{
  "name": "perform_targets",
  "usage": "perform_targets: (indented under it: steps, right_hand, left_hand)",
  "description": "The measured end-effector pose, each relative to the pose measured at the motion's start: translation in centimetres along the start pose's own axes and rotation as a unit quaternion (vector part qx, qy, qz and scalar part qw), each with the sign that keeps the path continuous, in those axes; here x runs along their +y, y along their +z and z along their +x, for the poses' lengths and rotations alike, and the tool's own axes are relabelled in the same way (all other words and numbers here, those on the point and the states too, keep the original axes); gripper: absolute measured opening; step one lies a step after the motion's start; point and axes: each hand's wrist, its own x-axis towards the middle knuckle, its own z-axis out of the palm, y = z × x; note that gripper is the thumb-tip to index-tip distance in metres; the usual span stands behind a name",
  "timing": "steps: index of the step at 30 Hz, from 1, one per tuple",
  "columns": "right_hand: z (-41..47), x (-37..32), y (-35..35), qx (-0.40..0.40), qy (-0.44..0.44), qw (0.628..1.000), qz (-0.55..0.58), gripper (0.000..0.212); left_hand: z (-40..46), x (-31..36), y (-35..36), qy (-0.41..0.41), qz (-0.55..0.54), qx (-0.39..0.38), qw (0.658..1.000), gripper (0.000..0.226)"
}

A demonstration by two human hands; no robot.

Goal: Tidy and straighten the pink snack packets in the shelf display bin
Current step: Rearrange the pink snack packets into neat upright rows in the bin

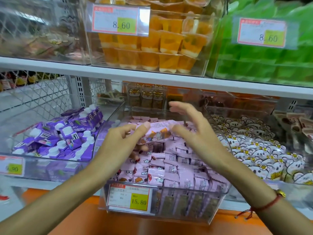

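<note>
A clear plastic display bin (218, 199) on the lower shelf holds several pink snack packets (176, 168), some in rows, some lying askew. My left hand (122, 141) pinches one long pink packet (157, 131) between thumb and fingers and holds it above the pile. My right hand (194, 133) hovers at the packet's right end with fingers spread and straight, its thumb close to the packet's end. Whether the thumb touches the packet is unclear. A yellow-and-red price tag reading 15.80 (130, 199) hangs on the bin's front.
A bin of purple cartons (64, 138) stands to the left and a bin of white bear packets (257, 150) to the right. Brown snack sticks (149, 97) stand behind. The shelf above (152, 77) carries orange jelly cups (152, 53) and green packs (264, 65).
</note>
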Motion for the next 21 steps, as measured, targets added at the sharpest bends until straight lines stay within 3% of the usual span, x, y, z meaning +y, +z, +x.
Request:
perform_targets:
  steps: [3,6,10,13,15,18,21]
  right_hand:
    - [-0.2,0.2,0.8,-0.059,-0.115,0.971,-0.200,0.048]
    - [0.2,0.5,1.2,0.007,-0.136,0.951,-0.277,0.040]
    - [0.7,1.2,0.4,0.118,-0.042,0.983,-0.137,0.025]
    - [1.0,1.9,0.3,0.131,0.097,0.984,0.076,0.028]
    - [1.1,2.4,0.7,0.128,0.155,0.969,0.142,0.035]
    - [1.0,2.7,1.7,0.120,0.175,0.958,0.191,0.041]
    - [1.0,3.1,2.5,0.090,0.153,0.960,0.214,0.037]
  left_hand:
    - [-0.2,-0.1,0.4,0.030,0.019,-0.006,0.999,0.044]
    - [-0.3,-0.1,0.7,0.080,0.050,-0.001,0.996,0.046]
    - [0.1,-0.6,-0.3,0.172,0.202,0.014,0.964,0.029]
    - [0.3,-1.1,-0.5,0.215,0.383,-0.050,0.897,0.028]
    - [0.6,-1.7,-0.5,0.214,0.474,-0.103,0.848,0.029]
    - [0.8,-2.3,-0.7,0.208,0.559,-0.124,0.793,0.034]
    - [0.9,-2.2,-0.8,0.207,0.580,-0.108,0.780,0.034]
